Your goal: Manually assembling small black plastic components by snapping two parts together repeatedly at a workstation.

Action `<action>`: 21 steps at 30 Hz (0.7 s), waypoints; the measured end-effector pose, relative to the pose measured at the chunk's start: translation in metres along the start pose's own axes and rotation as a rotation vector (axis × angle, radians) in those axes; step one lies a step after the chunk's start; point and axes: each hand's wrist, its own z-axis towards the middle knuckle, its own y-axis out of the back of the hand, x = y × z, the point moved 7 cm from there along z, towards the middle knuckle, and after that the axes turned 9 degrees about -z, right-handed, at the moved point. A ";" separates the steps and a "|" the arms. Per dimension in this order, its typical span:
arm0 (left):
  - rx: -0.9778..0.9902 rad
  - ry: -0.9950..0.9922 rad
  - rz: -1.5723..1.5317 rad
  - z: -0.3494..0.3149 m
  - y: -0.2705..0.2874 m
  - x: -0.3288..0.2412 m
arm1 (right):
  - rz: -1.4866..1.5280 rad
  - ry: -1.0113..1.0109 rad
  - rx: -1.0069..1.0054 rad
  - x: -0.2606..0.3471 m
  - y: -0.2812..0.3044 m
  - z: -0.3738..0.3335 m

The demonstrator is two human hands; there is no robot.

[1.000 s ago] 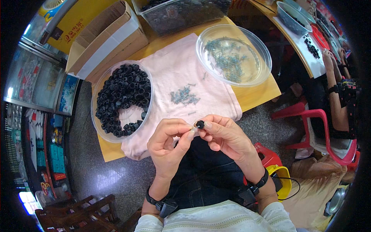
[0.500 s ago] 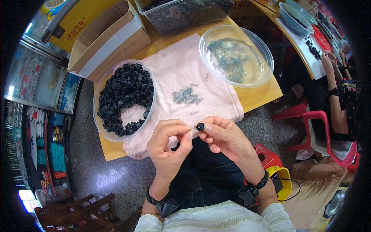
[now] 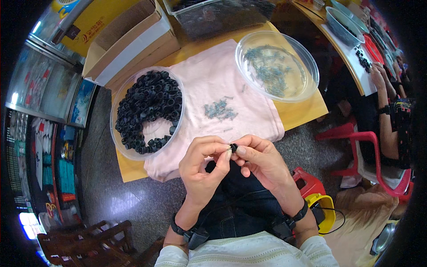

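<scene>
My right hand point(image 3: 266, 163) pinches a small black plastic cap point(image 3: 234, 147) between thumb and fingertips. Against it, my left hand point(image 3: 201, 165) has its thumb and forefinger closed on a small screw, now almost hidden by the fingertips. Both hands meet above my lap, just off the table's near edge. Beyond them a loose pile of small silvery screws point(image 3: 219, 110) lies on a pale pink cloth point(image 3: 200, 66). To the left, a round clear tub point(image 3: 181, 109) holds a heap of similar black caps point(image 3: 149, 98). A round clear basin point(image 3: 307, 89) with more screws stands at the right.
An open cardboard box point(image 3: 133, 49) and a large clear bin point(image 3: 213, 22) stand at the table's back. On the right are a pink plastic chair point(image 3: 376, 147), another person's hands point(image 3: 379, 75) at a side table, and a yellow container point(image 3: 327, 211). A wooden stool point(image 3: 84, 242) is at lower left.
The screw and the cap have come closer together, and the threaded shaft that showed between my fingertips is now mostly covered. The whole view has shifted slightly.
</scene>
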 end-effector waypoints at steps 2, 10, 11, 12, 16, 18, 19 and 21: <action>-0.055 0.143 -0.259 -0.005 0.003 0.015 | -0.003 -0.001 -0.020 -0.001 -0.003 0.000; -0.075 0.289 -0.518 -0.011 0.004 0.030 | -0.085 0.095 -0.130 0.004 -0.006 -0.002; -0.094 0.284 -0.506 -0.012 0.008 0.030 | -0.147 0.118 -0.145 0.007 -0.008 -0.003; -0.090 0.280 -0.495 -0.012 0.009 0.030 | -0.209 0.144 -0.165 0.009 -0.008 -0.003; -0.111 0.268 -0.482 -0.014 0.013 0.035 | -0.334 0.207 -0.217 0.013 -0.013 0.001; -0.117 0.264 -0.482 -0.010 0.017 0.029 | -0.371 0.246 -0.240 0.016 -0.013 0.004; -0.036 0.300 -0.296 -0.007 0.020 0.021 | -0.406 0.286 -0.263 0.019 -0.011 0.006; 0.046 0.338 -0.114 -0.002 0.035 0.012 | -0.632 0.375 -0.323 0.033 -0.001 0.007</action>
